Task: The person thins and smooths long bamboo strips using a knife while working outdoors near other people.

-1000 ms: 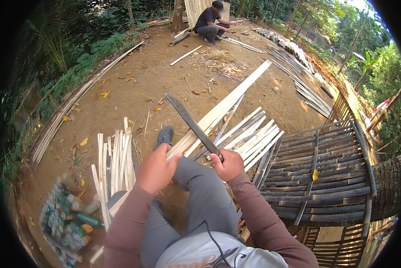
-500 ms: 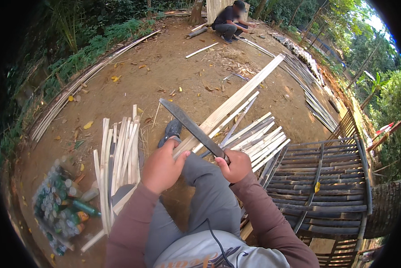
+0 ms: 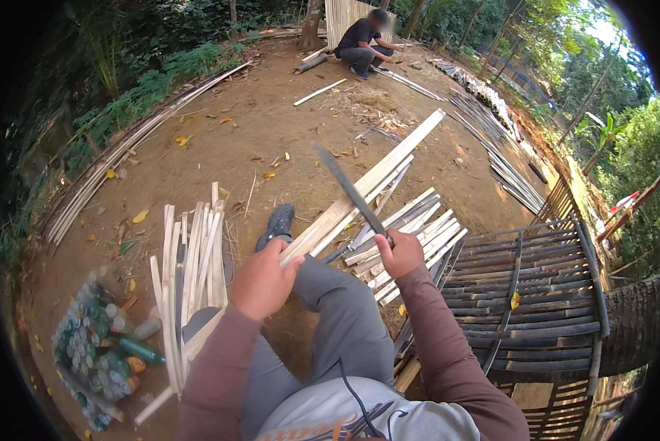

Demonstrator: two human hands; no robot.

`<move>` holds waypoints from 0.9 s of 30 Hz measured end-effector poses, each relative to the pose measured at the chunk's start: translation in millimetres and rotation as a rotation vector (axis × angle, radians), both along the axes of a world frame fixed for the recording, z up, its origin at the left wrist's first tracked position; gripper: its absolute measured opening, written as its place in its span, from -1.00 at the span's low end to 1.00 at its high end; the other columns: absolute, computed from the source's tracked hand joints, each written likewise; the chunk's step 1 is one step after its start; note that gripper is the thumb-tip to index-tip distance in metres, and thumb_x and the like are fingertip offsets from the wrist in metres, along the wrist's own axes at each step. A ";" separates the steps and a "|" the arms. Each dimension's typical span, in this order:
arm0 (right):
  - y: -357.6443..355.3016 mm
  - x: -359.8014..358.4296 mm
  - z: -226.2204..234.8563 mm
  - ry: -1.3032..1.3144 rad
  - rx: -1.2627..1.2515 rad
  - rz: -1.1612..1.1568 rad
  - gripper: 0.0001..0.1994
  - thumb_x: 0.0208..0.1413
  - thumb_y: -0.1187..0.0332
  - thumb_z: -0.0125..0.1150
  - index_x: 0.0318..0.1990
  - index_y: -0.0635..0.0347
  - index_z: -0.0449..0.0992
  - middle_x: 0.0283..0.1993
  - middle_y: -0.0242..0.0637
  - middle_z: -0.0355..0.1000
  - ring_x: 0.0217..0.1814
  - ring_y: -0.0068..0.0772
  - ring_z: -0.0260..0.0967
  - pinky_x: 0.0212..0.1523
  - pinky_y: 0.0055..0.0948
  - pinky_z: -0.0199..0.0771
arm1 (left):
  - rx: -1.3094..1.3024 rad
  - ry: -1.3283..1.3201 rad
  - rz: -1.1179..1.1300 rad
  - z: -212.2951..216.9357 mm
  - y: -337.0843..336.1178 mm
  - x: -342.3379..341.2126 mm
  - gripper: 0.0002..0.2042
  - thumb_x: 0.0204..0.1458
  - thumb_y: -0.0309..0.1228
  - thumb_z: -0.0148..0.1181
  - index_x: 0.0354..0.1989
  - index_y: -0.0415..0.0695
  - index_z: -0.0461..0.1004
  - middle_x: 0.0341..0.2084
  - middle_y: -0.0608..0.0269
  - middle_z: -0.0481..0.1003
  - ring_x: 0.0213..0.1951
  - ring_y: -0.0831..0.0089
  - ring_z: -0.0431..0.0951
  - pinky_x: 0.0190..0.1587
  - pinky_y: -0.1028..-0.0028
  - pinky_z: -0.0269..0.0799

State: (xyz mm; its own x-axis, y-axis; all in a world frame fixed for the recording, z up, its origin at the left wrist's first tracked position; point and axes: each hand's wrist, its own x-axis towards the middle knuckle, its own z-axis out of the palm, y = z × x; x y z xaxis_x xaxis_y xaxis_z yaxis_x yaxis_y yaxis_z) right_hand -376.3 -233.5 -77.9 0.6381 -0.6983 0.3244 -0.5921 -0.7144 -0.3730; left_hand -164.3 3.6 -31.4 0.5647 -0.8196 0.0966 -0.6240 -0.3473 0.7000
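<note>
Far left, a long bundle of thin bamboo poles (image 3: 116, 165) curves along the edge of the dirt yard (image 3: 219, 140), beside the green brush. Near left, a shrink-wrapped pack of bottles (image 3: 98, 353) lies on the ground. Just right of it sits a loose pile of pale split strips (image 3: 190, 272), fanned out and pointing far.

Now the left hand (image 3: 262, 283): it is closed in a fist around the near end of a long pale bamboo slat (image 3: 366, 184), which runs from the hand up and to the right, its far end out on the dirt. The slat crosses over the person's grey-trousered knee (image 3: 337, 294), and a dark shoe (image 3: 277, 224) shows just beyond the left hand.

Centre right, the right hand (image 3: 400, 253) is wrapped tight around the handle of a long dark machete (image 3: 348, 191). The blade is raised, tilting up and to the left, and it crosses over the slat; whether the edge is touching the slat cannot be told.

Under and right of the right hand lies a stack of more pale slats (image 3: 411, 235). Further right, a dark woven bamboo panel (image 3: 528, 309) lies flat. At the far end of the yard, another person (image 3: 363, 40) crouches by more bamboo.
</note>
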 end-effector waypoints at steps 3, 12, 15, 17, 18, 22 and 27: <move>-84.6 -32.4 -6.9 -0.081 0.148 -0.380 -0.35 0.39 -0.17 -0.01 -0.35 0.37 0.61 -0.39 0.18 0.53 -0.22 0.30 0.51 -0.18 0.07 0.45 | 0.038 -0.079 -0.020 -2.3 -5.0 -7.3 -0.65 0.20 -0.14 0.31 -0.04 -0.17 0.52 -0.33 -0.09 0.63 -0.23 -0.08 0.65 -0.18 0.09 0.53; 39.7 -13.0 23.0 -0.117 0.273 -0.003 -0.46 0.37 -0.05 0.13 -0.43 0.34 0.52 -0.61 0.00 0.37 -0.53 0.11 0.34 -0.41 -0.07 0.32 | -0.049 -0.420 0.016 -14.1 -9.2 -19.8 -0.74 0.19 -0.21 0.31 -0.08 -0.09 0.52 -0.48 0.10 0.60 -0.47 0.04 0.63 -0.44 0.15 0.51; 76.3 -1.0 24.7 -0.005 0.140 0.088 -0.44 0.34 -0.12 0.12 -0.41 0.28 0.56 -0.56 0.05 0.43 -0.43 0.25 0.44 -0.37 0.02 0.41 | -0.107 -0.519 0.024 -16.1 -9.8 -22.0 -0.77 0.19 -0.23 0.31 -0.12 -0.08 0.51 -0.50 0.14 0.58 -0.48 0.08 0.62 -0.46 0.18 0.50; 70.8 -0.2 23.3 0.023 0.078 0.059 -0.43 0.34 -0.15 0.11 -0.41 0.27 0.56 -0.54 0.06 0.46 -0.40 0.25 0.47 -0.34 0.04 0.44 | -0.111 -0.555 0.021 -19.4 -10.1 -21.0 -0.78 0.18 -0.22 0.31 -0.16 -0.07 0.50 -0.51 0.16 0.58 -0.49 0.10 0.62 -0.46 0.19 0.49; 66.4 -1.1 26.0 0.040 0.041 0.039 -0.42 0.33 -0.16 0.10 -0.41 0.26 0.57 -0.53 0.07 0.47 -0.39 0.26 0.48 -0.33 0.05 0.46 | -0.112 -0.558 0.018 -20.1 -9.8 -20.5 -0.78 0.18 -0.22 0.31 -0.18 -0.07 0.49 -0.51 0.17 0.57 -0.49 0.10 0.61 -0.46 0.19 0.49; 36.0 -2.7 27.1 0.096 0.144 -0.180 -0.39 0.34 -0.18 0.07 -0.41 0.29 0.57 -0.49 0.10 0.50 -0.36 0.27 0.50 -0.29 0.07 0.48 | -0.104 -0.591 0.019 -25.2 -11.6 -18.8 -0.77 0.17 -0.20 0.32 -0.21 -0.06 0.47 -0.52 0.19 0.56 -0.50 0.11 0.60 -0.46 0.19 0.48; 42.2 -5.9 18.9 0.145 0.171 -0.006 -0.36 0.36 -0.19 0.04 -0.39 0.32 0.59 -0.45 0.10 0.53 -0.32 0.27 0.52 -0.25 0.07 0.48 | -0.068 -0.622 0.026 -27.4 -8.4 -19.9 -0.77 0.18 -0.18 0.31 -0.21 -0.05 0.47 -0.53 0.20 0.56 -0.51 0.11 0.60 -0.47 0.20 0.47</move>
